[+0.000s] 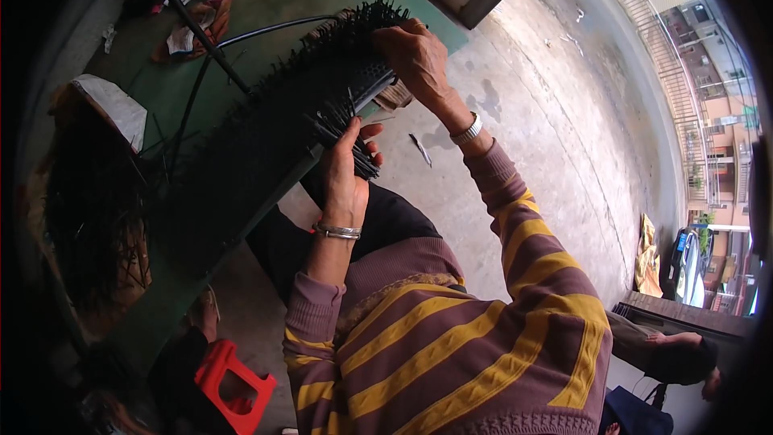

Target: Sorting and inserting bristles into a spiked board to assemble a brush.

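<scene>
Head view, looking down at a seated person in a striped purple-and-yellow sweater. The right hand (415, 60) is clenched over the far end of a long black bristled strip (322, 89), a ribbed bar set with rows of short black spikes, which lies tilted across the edge of a green table (266, 0). The left hand (346, 169) grips a small bunch of loose black strands (342, 125) at the strip's near side, thumb and fingers closed around them. Each wrist carries 1 metal bracelet. At far left, a brown container (60, 217), possibly a cardboard box, holds a dark tangled mass of black strands (97, 209); its walls are hard to make out in the shadow. A black cable (266, 31) runs across the table beyond the strip. Crumpled cloth and paper (197, 16) lie near the table's far edge. A red plastic stool (233, 387) stands on the concrete floor (547, 129) below the left elbow.
</scene>
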A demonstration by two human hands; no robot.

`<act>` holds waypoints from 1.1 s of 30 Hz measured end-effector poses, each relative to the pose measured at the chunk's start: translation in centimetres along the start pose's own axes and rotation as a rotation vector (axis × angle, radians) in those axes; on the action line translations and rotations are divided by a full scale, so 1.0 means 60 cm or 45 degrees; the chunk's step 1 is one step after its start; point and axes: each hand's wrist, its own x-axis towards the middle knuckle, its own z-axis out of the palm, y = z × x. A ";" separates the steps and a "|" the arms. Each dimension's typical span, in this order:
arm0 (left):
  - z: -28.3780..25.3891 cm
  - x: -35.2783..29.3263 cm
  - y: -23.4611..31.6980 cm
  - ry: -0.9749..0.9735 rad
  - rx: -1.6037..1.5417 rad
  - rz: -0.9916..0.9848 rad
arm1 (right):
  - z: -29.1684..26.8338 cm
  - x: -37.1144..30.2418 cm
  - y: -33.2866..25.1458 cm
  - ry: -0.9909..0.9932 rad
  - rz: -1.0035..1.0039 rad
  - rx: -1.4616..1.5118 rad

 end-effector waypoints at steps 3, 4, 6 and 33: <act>0.005 -0.007 0.002 0.035 -0.001 0.020 | -0.002 -0.012 0.002 0.005 0.068 -0.079; 0.006 -0.008 0.002 0.036 -0.004 0.020 | -0.005 -0.016 -0.002 -0.008 0.058 -0.146; 0.007 -0.008 0.003 0.037 -0.010 -0.005 | -0.009 -0.014 -0.009 -0.041 0.033 -0.187; -0.001 0.039 -0.010 -0.034 -0.152 -0.037 | -0.030 -0.030 -0.029 0.134 0.371 0.771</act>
